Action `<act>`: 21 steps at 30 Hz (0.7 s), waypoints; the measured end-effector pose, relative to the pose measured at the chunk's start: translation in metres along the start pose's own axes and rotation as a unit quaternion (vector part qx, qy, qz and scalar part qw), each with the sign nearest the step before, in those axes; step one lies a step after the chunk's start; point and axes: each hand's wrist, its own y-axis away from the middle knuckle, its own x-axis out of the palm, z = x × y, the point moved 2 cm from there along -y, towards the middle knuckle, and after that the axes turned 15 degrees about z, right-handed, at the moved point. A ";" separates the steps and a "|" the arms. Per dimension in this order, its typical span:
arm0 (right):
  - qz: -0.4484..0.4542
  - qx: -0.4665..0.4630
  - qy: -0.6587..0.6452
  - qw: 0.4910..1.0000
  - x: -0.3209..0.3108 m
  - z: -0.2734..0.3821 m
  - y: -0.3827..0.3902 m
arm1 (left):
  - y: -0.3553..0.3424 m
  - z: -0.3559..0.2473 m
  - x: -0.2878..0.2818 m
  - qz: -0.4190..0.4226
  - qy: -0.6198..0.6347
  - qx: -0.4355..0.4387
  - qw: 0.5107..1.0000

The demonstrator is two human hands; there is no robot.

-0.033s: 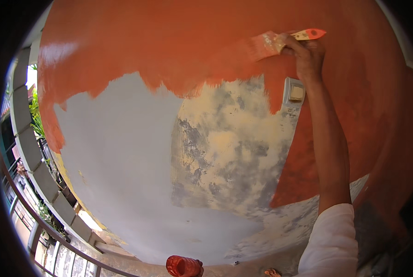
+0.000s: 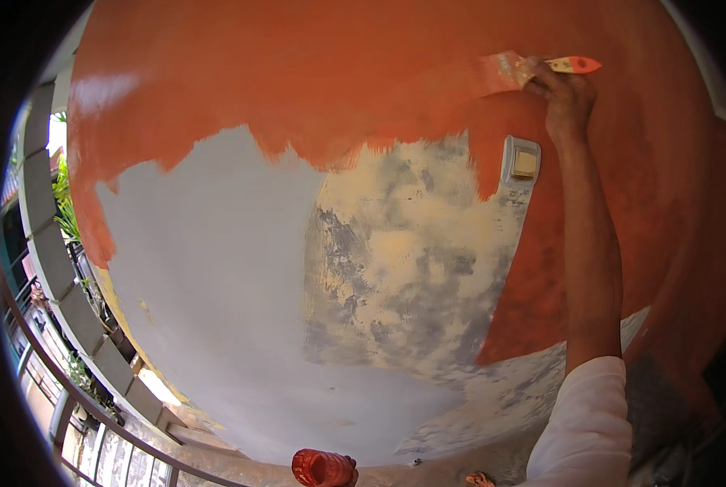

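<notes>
High on the wall (image 2: 217,268), my right hand (image 2: 570,101) grips a paintbrush (image 2: 578,65) with a pale wooden handle and an orange-red end. Its bristles, blurred and coated in orange, lie against the orange-painted upper part of the wall. Down at the lower edge my left hand (image 2: 352,475) holds a red translucent plastic container (image 2: 310,467), its round mouth toward me; most of that hand is hidden behind it. Below the ragged orange edge the wall is smooth grey on the left and patchy cream and grey in the middle.
A light switch (image 2: 523,164) in a grey frame sits on the wall close to my right forearm. On the left run a metal railing (image 2: 95,411) and a row of grey blocks (image 2: 52,252), with green plants (image 2: 64,199) beyond. A foot (image 2: 480,480) shows at the bottom.
My right hand and the paintbrush have moved a little to the right and slightly down along the orange area. The left hand and the container stay in place.
</notes>
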 end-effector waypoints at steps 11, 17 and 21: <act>-0.372 -0.002 -0.010 0.928 -0.175 0.037 0.214 | 0.016 -0.021 0.014 -0.006 -0.021 -0.001 1.000; -0.366 0.419 -0.204 0.806 -0.055 0.024 0.529 | 0.019 0.009 0.054 0.039 -0.052 -0.041 0.997; -0.529 0.553 -0.343 0.545 -0.001 0.031 0.650 | -0.030 0.035 -0.010 0.032 0.005 -0.142 0.989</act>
